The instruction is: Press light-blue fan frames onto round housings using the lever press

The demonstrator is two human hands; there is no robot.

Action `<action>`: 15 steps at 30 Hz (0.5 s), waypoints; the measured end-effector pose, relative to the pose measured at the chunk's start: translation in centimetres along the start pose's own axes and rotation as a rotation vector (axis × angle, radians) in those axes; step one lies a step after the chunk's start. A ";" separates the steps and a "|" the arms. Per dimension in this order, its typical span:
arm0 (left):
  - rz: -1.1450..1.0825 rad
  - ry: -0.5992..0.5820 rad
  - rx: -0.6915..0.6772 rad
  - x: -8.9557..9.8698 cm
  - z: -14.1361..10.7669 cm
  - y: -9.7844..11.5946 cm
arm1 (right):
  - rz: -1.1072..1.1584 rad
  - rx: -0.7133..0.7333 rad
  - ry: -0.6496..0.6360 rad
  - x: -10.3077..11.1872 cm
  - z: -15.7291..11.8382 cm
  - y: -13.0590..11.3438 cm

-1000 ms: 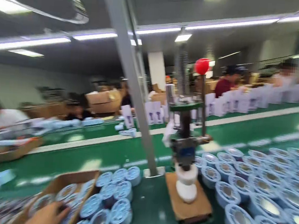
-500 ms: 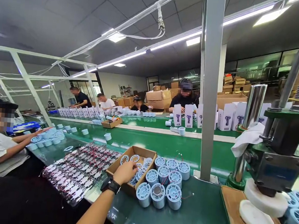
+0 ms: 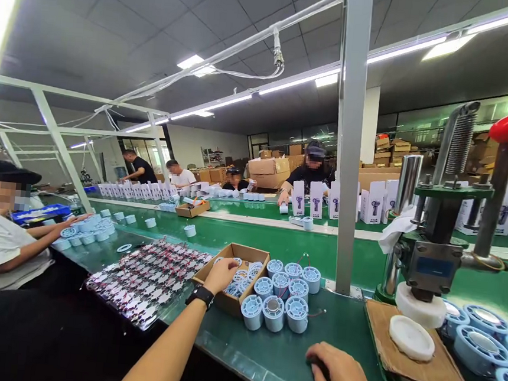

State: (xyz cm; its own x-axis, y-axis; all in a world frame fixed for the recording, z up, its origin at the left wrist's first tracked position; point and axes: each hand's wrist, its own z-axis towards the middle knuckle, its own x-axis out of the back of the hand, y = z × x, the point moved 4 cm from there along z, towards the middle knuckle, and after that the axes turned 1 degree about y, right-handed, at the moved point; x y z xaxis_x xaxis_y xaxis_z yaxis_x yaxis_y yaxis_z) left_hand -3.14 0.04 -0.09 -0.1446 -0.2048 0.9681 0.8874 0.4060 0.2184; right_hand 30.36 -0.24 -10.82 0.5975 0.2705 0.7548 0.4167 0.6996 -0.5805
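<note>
My left hand [image 3: 221,275], with a black band on its wrist, is over the left side of an open cardboard box [image 3: 229,304]. Its fingers curl downward and together; whatever they may hold is hidden. Inside the box lie many light blue plastic rings [image 3: 241,280]. My right hand [image 3: 339,373] rests low on the green table, fingers loosely bent, thumb apart, nothing visible in it. Between my hands, beside the box, stand rows of light blue round housings [image 3: 273,314], some with thin red wires. One in the front row has a round metal disc in its middle.
A hand press [image 3: 434,259] with a red-knobbed lever stands at right, a white disc [image 3: 412,338] on cardboard beneath it. More blue housings [image 3: 482,350] sit beyond. Circuit boards [image 3: 148,282] cover the left. A metal post [image 3: 352,163] rises ahead. Co-workers sit left and opposite.
My right hand has come into view at the bottom. My left hand stays over the box, its fingers slightly higher. The view has shifted, showing more of the press and its red knob.
</note>
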 end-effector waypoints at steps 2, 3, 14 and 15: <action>-0.021 -0.038 -0.008 -0.5 0.1 0.0 | -0.028 -0.045 -0.026 0.0 0.0 -0.4; -0.028 -0.059 -0.006 -0.8 0.2 0.0 | -0.033 -0.053 -0.030 0.2 -0.1 -0.5; 0.009 0.010 0.157 0.1 -0.4 0.2 | -0.196 0.012 -0.140 0.2 0.1 -1.2; 0.021 -0.006 0.167 -0.1 -0.8 0.6 | -0.219 0.046 -0.168 -0.2 0.4 -1.6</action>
State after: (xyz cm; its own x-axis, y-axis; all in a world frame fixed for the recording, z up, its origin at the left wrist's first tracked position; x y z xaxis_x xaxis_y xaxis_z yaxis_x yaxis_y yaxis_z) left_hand -2.23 -0.35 -0.10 -0.1296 -0.1892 0.9734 0.8055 0.5523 0.2146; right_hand 29.36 -1.14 -9.91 0.3728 0.2128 0.9032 0.4892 0.7820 -0.3861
